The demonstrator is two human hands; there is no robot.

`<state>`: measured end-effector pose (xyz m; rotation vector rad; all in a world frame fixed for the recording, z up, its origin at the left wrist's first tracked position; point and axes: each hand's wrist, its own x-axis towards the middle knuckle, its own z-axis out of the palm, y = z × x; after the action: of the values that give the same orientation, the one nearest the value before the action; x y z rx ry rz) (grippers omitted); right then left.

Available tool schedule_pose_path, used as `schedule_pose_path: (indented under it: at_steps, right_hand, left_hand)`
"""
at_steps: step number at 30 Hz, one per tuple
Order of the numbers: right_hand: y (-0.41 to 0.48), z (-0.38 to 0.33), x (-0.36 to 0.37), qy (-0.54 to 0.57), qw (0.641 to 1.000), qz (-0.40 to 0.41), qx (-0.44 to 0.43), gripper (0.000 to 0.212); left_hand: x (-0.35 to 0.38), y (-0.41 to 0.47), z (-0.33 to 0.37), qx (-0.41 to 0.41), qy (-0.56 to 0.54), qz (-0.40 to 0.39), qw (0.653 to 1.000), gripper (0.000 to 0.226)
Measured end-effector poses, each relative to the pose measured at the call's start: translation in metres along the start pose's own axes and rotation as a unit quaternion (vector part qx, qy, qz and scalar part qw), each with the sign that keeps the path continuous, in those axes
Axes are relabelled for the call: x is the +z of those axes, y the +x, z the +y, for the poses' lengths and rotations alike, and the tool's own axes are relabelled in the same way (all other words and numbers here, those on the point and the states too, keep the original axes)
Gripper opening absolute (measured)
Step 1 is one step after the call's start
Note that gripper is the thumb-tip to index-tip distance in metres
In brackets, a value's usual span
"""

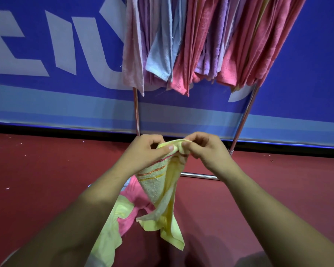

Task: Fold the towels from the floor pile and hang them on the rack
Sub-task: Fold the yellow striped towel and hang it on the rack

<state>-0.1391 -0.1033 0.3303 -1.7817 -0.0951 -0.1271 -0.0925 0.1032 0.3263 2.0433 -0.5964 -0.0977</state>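
A: Towels (210,41) already crowd the rack (243,116) ahead; a few lie piled (123,207) on the red floor (46,180) below.

B: And the yellow towel (162,189)?

A: Dangling crumpled. Left hand (143,151) and right hand (202,149) both pinch its top hem, touching. I'd slide them apart along the edge; there's open room either side.
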Motion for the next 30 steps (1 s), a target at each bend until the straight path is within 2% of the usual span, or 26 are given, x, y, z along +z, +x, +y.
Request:
schedule_pose_path:
  at_steps: [4,6,9,13,18,25,30]
  right_hand:
    - [0.003,-0.004,-0.009,0.079,0.996,0.046,0.016,0.016]
    - [0.003,-0.003,-0.014,0.077,0.995,0.060,0.011,0.011]
    - [0.004,-0.001,-0.022,0.056,0.995,0.076,0.004,0.014]
    - [0.007,0.006,-0.027,0.038,0.992,0.115,0.021,0.011]
    - [0.000,0.003,-0.027,0.032,0.988,0.146,0.040,0.006]
    - [-0.005,-0.022,-0.035,0.049,0.981,0.177,0.068,0.005]
    - [0.005,-0.100,-0.054,0.052,0.980,0.190,0.011,0.011]
  left_hand:
    - [-0.020,0.003,-0.013,0.049,0.154,-0.121,0.979,0.041]
    - [-0.029,0.003,-0.021,0.032,0.181,-0.133,0.974,0.043]
    - [-0.039,0.003,-0.026,-0.010,0.172,-0.077,0.982,0.045]
    - [-0.040,0.003,-0.023,-0.012,0.134,0.048,0.990,0.022]
    - [-0.035,0.005,-0.019,-0.017,0.049,0.124,0.991,0.011]
    - [-0.039,0.011,0.010,-0.027,0.020,0.139,0.990,0.012]
    - [-0.075,0.031,0.083,0.021,0.018,0.146,0.989,0.008]
